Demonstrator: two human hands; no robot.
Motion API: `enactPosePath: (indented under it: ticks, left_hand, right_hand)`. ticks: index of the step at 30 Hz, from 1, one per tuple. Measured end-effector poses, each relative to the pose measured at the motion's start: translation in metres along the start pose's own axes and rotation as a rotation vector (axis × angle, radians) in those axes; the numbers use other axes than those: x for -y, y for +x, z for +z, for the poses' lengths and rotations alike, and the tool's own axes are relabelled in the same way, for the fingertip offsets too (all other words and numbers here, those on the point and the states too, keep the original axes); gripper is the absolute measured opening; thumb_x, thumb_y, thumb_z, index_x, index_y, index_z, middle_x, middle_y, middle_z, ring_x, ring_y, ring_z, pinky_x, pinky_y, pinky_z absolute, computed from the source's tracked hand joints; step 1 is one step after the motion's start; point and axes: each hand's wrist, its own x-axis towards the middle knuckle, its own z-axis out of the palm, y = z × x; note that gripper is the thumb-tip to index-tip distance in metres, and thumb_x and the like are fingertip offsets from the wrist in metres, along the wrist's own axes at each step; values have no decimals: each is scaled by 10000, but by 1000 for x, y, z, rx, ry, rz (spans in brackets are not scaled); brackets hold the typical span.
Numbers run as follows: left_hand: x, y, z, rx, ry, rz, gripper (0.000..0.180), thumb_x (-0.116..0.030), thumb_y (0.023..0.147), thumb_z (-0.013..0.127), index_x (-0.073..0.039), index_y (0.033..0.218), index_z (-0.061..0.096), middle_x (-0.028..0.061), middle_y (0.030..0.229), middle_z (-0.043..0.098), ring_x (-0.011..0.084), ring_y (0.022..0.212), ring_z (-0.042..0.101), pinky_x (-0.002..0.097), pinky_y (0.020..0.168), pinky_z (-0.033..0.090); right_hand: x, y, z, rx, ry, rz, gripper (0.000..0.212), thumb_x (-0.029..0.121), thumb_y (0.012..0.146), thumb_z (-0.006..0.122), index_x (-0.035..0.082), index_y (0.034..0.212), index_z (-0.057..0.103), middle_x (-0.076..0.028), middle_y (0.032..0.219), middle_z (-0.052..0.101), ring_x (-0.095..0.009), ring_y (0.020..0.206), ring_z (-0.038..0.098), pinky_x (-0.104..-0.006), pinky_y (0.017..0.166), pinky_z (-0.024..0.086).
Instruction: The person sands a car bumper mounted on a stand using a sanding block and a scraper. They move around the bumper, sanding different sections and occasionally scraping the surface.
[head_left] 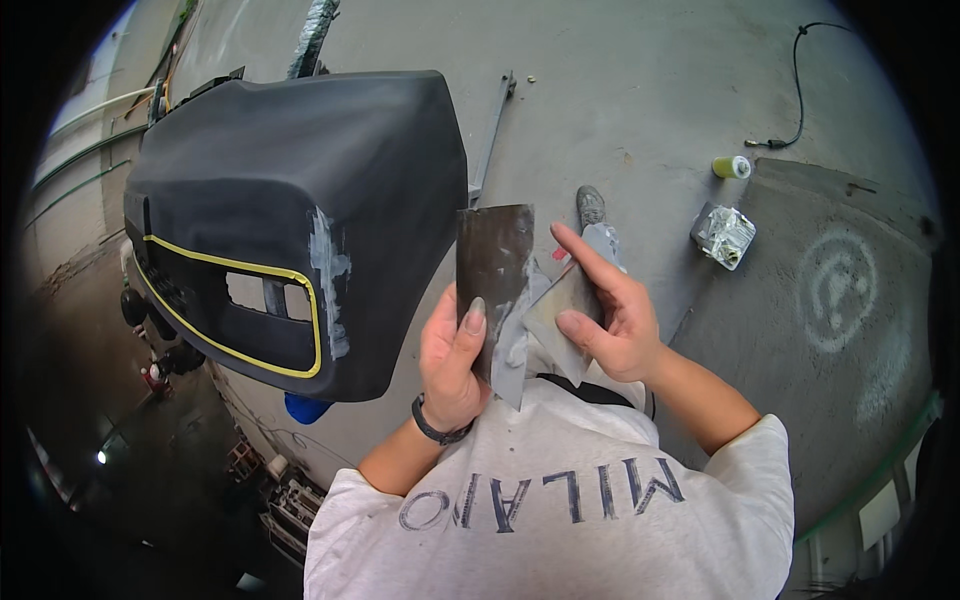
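Putty (512, 345), as we judge the grey paste to be, lies along the right side of the dark plate (490, 250) in front of our chest. Our left hand (452, 350) grips that plate, thumb across its face; our right hand (612, 315) pinches a pale spreader (568, 308) with the thumb on its near face and the index finger reaching out toward the far side. The two tools meet or nearly meet; we cannot tell whether they touch.

We seem to be gathering or working the paste. To do that well, we should hold the plate steady, lay the spreader low and draw its edge across in firm, even strokes, folding the paste inward so that no lumps or air stay in it. Wiping both faces of the spreader should give a cleaner edge.

On our left, the black bumper (390, 150) bears a grey patch (328, 285) just right of the yellow tape (317, 340); we would do well to avoid dripping there.
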Motion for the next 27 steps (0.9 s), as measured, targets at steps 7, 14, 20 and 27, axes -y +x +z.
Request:
enactPosePath:
  ticks: [7,14,20,27]
  left_hand:
    - [-9,31,19,-193,484,402,411,-95,1128,523,84,1495,475,110,1364,639,139,1218,592,292,1091,441]
    - [-9,45,41,-366,770,533,422,-76,1114,543,93,1493,465,141,1352,635,161,1209,601,306,1061,467]
    - [1,49,29,-518,916,493,406,-103,1120,546,97,1466,478,135,1300,657,158,1160,612,307,1042,476]
    - [27,45,-58,-250,965,-173,177,-131,990,781,27,1068,765,86,1165,744,189,989,690,322,931,539]
  right_hand:
    - [17,35,-69,79,-447,-241,463,-11,830,748,67,1286,769,-57,939,666,-205,828,629,-323,725,496]
    - [34,52,-60,158,-855,-720,367,199,792,752,159,1150,821,9,1087,732,-180,950,649,-353,767,452]
    - [16,53,-52,309,-863,-596,294,129,823,719,137,1106,795,12,1067,706,-180,982,655,-406,859,468]
    - [-63,93,-103,-156,-514,-64,392,-151,908,657,63,1205,796,-108,1110,754,-269,953,705,-346,807,577]
